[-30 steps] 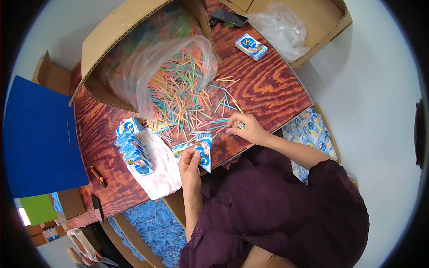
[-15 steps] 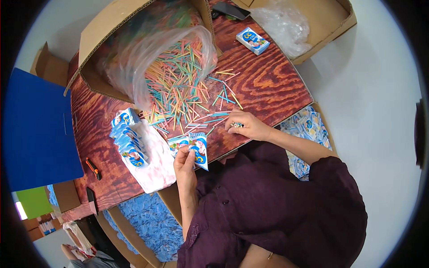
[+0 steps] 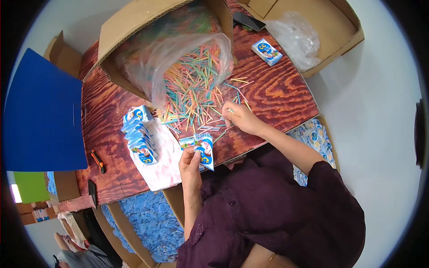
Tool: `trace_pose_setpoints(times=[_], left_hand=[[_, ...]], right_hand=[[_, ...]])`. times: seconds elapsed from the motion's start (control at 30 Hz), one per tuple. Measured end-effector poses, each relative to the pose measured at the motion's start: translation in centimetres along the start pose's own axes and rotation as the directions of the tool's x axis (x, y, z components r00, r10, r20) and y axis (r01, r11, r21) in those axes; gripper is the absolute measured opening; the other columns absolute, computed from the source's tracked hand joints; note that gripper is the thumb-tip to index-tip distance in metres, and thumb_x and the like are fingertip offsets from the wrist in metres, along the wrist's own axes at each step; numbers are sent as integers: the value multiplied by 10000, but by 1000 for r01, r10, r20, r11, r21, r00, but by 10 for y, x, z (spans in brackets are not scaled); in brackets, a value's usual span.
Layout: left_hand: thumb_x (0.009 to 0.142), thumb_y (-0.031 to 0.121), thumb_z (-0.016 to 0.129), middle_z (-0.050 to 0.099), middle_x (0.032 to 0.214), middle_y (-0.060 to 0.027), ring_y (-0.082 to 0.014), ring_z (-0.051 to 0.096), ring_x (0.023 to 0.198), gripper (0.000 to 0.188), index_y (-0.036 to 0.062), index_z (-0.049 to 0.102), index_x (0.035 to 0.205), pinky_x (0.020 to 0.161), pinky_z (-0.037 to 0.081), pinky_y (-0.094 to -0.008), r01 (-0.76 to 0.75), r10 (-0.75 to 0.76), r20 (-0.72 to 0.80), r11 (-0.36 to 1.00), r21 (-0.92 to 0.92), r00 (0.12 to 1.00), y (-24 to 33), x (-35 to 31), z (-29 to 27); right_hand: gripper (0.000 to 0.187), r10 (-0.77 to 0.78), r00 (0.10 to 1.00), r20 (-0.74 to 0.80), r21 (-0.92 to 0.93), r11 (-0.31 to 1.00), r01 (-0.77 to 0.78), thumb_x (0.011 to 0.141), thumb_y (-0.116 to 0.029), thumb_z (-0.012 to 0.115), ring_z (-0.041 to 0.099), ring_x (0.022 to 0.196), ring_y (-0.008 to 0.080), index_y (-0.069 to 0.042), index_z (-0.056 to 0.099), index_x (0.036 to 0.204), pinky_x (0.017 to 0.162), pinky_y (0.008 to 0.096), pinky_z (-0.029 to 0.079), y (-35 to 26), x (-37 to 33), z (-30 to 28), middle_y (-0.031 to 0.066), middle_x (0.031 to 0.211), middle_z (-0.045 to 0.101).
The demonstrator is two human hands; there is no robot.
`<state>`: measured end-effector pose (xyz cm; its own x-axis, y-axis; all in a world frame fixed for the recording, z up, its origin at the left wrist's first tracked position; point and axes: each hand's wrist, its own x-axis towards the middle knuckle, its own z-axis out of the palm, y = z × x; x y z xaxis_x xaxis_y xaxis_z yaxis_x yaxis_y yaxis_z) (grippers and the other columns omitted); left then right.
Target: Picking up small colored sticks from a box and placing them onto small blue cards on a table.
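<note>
My left hand point(image 3: 191, 166) pinches small blue-and-white printed packets point(image 3: 205, 149) near the table's front edge. One packet overlaps another there. Fingers curled, my right hand point(image 3: 243, 118) is closed round a few thin pastel sticks, and their ends just show between the fingers. It hovers at the right edge of a loose heap of pink, yellow, green and blue sticks point(image 3: 192, 85). The heap spills from a clear plastic bag point(image 3: 155, 73) inside a tipped cardboard box point(image 3: 129, 27). Left of my left hand, a row of similar packets point(image 3: 138, 134) lies on a pink-stained white cloth point(image 3: 166, 172).
An orange cutter point(image 3: 98, 161) and a dark flat tool point(image 3: 92, 193) lie at the left. A small printed carton point(image 3: 267, 52) and a phone point(image 3: 249, 21) lie at the back right. Boxes of blue wrappers point(image 3: 152, 223) and packets point(image 3: 319, 138) stand beside the table.
The whole view has shifted, so the table sits farther right and lower. My right hand has moved up and left over the sticks. My left hand keeps hold of the packets.
</note>
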<state>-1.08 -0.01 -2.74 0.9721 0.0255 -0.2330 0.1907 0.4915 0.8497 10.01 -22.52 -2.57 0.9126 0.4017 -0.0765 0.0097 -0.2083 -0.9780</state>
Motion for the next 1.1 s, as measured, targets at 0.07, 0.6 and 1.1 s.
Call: trace_pose_setpoints(times=[0.07,0.6,1.1], left_hand=[[929,28,541,653,995,-64,-112,612,878,69,42,569,991,791,479,-251,1,-1,-9,1000,-10,1000,2,-2,-2],[922,7,541,634,996,-49,-111,600,889,90,45,566,1000,806,470,-250,-31,31,-27,999,-12,999,1,-3,2],[897,6,578,635,1028,-63,-139,552,984,129,-52,664,973,899,403,-274,-177,198,-52,946,270,979,-8,-7,14]], right_hand=[[125,-35,997,-68,-2,999,35,970,-133,487,557,685,102,-27,500,905,662,271,452,5,9,1,32,736,586],[84,-60,979,-197,213,972,102,884,-99,642,488,702,37,-33,597,859,628,207,404,24,-45,1,-24,773,560],[294,251,968,-18,957,284,-56,993,-315,468,640,783,234,-47,580,943,818,353,498,-27,-13,7,40,664,611]])
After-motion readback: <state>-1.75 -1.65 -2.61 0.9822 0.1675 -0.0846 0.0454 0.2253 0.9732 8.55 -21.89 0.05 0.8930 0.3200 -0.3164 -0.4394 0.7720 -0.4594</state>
